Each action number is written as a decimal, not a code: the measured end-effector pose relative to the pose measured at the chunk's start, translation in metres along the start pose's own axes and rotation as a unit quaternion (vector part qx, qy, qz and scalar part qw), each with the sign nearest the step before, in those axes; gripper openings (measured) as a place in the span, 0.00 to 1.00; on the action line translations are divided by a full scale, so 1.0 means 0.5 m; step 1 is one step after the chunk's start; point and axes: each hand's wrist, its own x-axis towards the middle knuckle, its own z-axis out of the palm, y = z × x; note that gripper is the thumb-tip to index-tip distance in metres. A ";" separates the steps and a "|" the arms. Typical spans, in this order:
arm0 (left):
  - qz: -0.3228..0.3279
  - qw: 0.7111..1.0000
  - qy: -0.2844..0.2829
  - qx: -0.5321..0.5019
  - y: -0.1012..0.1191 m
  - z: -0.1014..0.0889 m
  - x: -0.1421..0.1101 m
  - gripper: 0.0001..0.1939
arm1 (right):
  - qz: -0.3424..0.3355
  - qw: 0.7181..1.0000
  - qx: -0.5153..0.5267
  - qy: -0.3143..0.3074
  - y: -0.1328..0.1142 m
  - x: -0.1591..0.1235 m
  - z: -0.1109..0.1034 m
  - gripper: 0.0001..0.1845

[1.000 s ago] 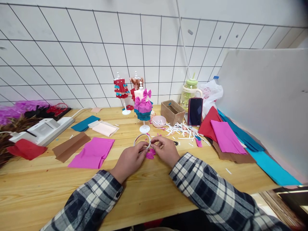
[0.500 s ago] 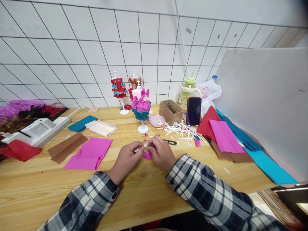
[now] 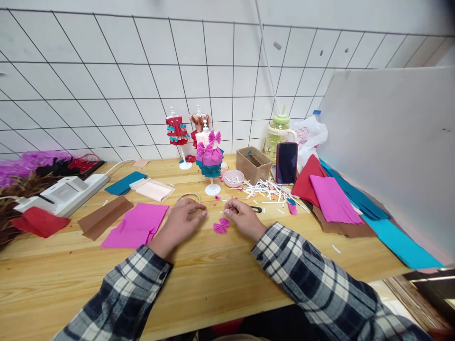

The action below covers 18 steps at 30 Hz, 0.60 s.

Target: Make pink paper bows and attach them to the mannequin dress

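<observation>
A pleated magenta paper bow lies on the table between my hands. My left hand is open, its thumb and fingers apart, just left of the bow. Behind its fingers shows a thin pale ring, perhaps a tape roll; whether the fingers touch it is hidden. My right hand is closed in a pinch, right of the bow; what it holds, if anything, is too small to name. Beyond them stands a small white dress form dressed in a pink, magenta and teal paper outfit with two magenta bows.
Two more dressed forms stand near the tiled wall. A pink bowl, cardboard box, white paper strips, phone and green-lidded jug are behind. Folded papers lie left and right; a power strip sits far left.
My hands have moved apart, the left one leftward and the right one slightly right. The bow, earlier at my fingers, now lies free on the table. The pale ring has come into view.
</observation>
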 end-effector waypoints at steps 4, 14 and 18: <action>0.016 0.993 -0.042 -0.109 0.062 0.011 -0.014 0.13 | -0.005 0.999 -0.034 -0.015 -0.006 -0.007 0.007 0.04; 0.058 0.985 -0.012 -0.160 0.096 0.009 -0.024 0.10 | -0.018 0.989 -0.144 0.007 -0.010 -0.012 0.008 0.02; 0.039 0.982 -0.016 -0.183 0.095 0.009 -0.024 0.13 | -0.117 0.961 -0.232 0.090 -0.020 -0.015 -0.010 0.06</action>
